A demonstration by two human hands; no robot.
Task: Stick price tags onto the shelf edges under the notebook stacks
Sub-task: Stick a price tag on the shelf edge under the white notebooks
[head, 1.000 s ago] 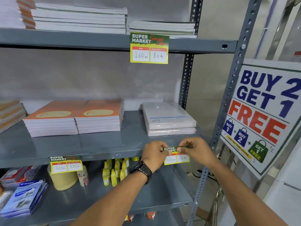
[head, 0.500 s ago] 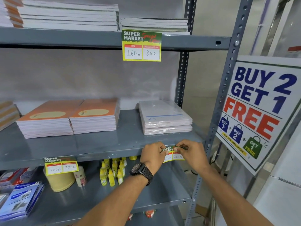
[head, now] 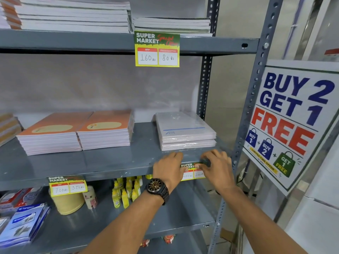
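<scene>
A yellow-and-green price tag (head: 190,171) lies against the front edge of the middle shelf (head: 110,171), below a wrapped stack of white notebooks (head: 185,131). My left hand (head: 169,168) presses its left end and my right hand (head: 216,166) presses its top right corner; both hands cover part of it. Two orange notebook stacks (head: 77,132) sit further left, with a second price tag (head: 67,186) stuck on the edge under them. A third price tag (head: 157,49) hangs from the top shelf edge (head: 73,40) under more notebook stacks (head: 73,17).
A grey upright post (head: 255,88) stands just right of my hands, with a "Buy 2 Get 1 Free" poster (head: 291,125) beyond it. The lower shelf holds yellow bottles (head: 126,191), a tan tub (head: 67,204) and blue packets (head: 23,222).
Both hands have carried the tag up from just below the shelf edge and now hold it flat against the edge. The view has shifted slightly.
</scene>
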